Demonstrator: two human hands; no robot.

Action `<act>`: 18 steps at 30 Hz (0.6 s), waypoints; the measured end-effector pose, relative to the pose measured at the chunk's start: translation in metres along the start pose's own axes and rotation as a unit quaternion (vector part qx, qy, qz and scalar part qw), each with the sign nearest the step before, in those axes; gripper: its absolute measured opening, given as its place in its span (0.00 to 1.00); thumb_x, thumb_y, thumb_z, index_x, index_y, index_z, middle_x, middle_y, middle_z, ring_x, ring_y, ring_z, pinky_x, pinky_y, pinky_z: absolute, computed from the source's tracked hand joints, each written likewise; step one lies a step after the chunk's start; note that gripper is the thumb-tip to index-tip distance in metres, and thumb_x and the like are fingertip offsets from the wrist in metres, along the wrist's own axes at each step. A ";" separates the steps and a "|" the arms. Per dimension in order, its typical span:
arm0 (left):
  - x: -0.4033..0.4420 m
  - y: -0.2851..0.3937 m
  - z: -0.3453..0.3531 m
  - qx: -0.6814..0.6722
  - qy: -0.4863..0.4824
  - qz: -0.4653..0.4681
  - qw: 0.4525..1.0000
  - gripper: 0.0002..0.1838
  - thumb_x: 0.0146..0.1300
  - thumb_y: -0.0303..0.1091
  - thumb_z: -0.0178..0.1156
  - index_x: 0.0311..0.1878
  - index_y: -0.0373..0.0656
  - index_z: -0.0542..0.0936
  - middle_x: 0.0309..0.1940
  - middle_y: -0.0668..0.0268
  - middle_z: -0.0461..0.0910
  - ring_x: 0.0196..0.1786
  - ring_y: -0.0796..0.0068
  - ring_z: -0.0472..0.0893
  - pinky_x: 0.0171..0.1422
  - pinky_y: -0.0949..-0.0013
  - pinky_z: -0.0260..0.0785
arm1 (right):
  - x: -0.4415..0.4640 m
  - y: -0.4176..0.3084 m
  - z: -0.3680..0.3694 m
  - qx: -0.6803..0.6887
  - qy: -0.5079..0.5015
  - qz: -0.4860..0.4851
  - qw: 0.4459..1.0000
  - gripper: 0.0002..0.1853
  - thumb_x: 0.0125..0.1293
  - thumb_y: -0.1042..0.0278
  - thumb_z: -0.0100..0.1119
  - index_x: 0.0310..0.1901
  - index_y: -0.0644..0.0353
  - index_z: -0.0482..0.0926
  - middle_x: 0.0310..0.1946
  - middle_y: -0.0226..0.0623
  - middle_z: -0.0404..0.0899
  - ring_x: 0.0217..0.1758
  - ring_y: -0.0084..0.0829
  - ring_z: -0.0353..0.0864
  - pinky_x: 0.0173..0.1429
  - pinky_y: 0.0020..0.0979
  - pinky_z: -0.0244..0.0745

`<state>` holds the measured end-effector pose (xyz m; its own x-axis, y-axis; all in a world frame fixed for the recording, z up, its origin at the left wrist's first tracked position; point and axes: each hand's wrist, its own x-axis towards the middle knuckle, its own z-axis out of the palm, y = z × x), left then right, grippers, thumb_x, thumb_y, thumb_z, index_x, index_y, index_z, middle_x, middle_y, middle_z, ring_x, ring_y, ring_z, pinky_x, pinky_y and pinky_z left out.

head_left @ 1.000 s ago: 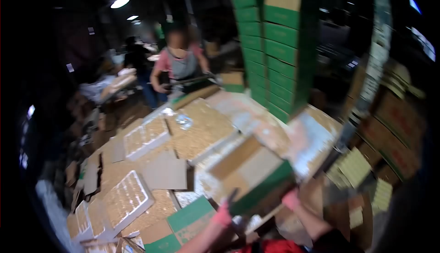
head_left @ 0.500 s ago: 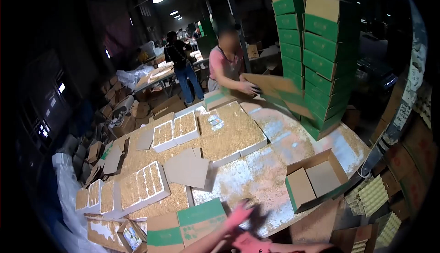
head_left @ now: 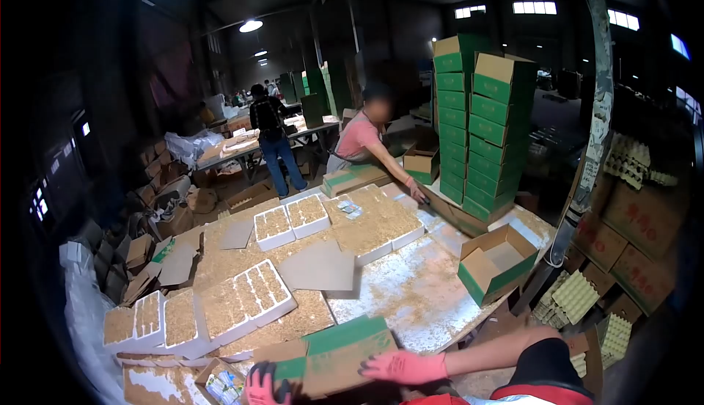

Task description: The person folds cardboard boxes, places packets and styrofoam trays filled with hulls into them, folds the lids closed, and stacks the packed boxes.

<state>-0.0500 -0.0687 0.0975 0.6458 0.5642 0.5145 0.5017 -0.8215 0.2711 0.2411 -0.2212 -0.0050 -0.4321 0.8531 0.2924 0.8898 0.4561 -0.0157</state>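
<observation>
A brown and green cardboard carton, lying folded flat, is at the table's near edge in front of me. My left hand, in a pink glove with dark fingertips, is at its left end, fingers curled around the near left corner. At the right end rests my right hand, gloved the same way, its fingers stretched out against the cardboard. Left of my left hand stands a small open box with printed packets inside. White trays filled with tan, crumbly material sit beyond.
An open green carton stands at the table's right edge. Behind it rise tall stacks of green boxes. Across the table a co-worker reaches over a long cardboard piece. A grey cardboard sheet lies mid-table; a post stands at right.
My hands, close together before, are now apart at the carton's two ends. The co-worker's cardboard has come down lower to the table. My view has shifted.
</observation>
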 end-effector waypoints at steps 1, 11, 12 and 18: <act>0.018 0.018 -0.016 0.068 0.042 0.112 0.991 0.22 0.67 0.35 0.57 0.61 0.36 0.73 0.57 0.44 0.74 0.57 0.44 0.76 0.62 0.52 0.69 | 0.016 -0.001 -0.051 0.097 0.050 0.042 0.993 0.24 0.67 0.68 0.47 0.65 0.54 0.67 0.56 0.43 0.75 0.51 0.40 0.79 0.49 0.37 0.76; 0.077 -0.001 0.047 0.078 -0.043 0.138 0.986 0.38 0.51 0.35 0.67 0.66 0.37 0.67 0.62 0.50 0.69 0.66 0.48 0.66 0.75 0.46 0.52 | 0.131 0.063 -0.120 0.200 -0.175 0.207 0.942 0.33 0.71 0.44 0.47 0.68 0.61 0.62 0.59 0.59 0.74 0.62 0.54 0.73 0.66 0.45 0.67; 0.071 0.000 0.041 0.080 -0.066 0.152 0.983 0.38 0.49 0.36 0.69 0.65 0.38 0.68 0.63 0.49 0.68 0.67 0.49 0.66 0.76 0.46 0.52 | 0.132 0.090 -0.099 0.219 -0.144 0.196 0.945 0.34 0.71 0.42 0.46 0.68 0.61 0.64 0.59 0.59 0.73 0.63 0.53 0.72 0.67 0.44 0.66; 0.092 0.044 0.043 0.049 -0.121 0.166 0.977 0.32 0.45 0.39 0.71 0.56 0.46 0.74 0.45 0.60 0.75 0.53 0.57 0.72 0.61 0.51 0.60 | 0.211 0.123 -0.073 0.086 -0.022 0.010 0.996 0.38 0.59 0.54 0.64 0.67 0.65 0.64 0.59 0.54 0.70 0.61 0.50 0.72 0.64 0.41 0.69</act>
<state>0.0565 -0.0494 0.1218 0.8938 0.2801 0.3503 0.2862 -0.9575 0.0355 0.2702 -0.0032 0.1245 -0.4233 0.8714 0.2481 0.8617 0.4718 -0.1869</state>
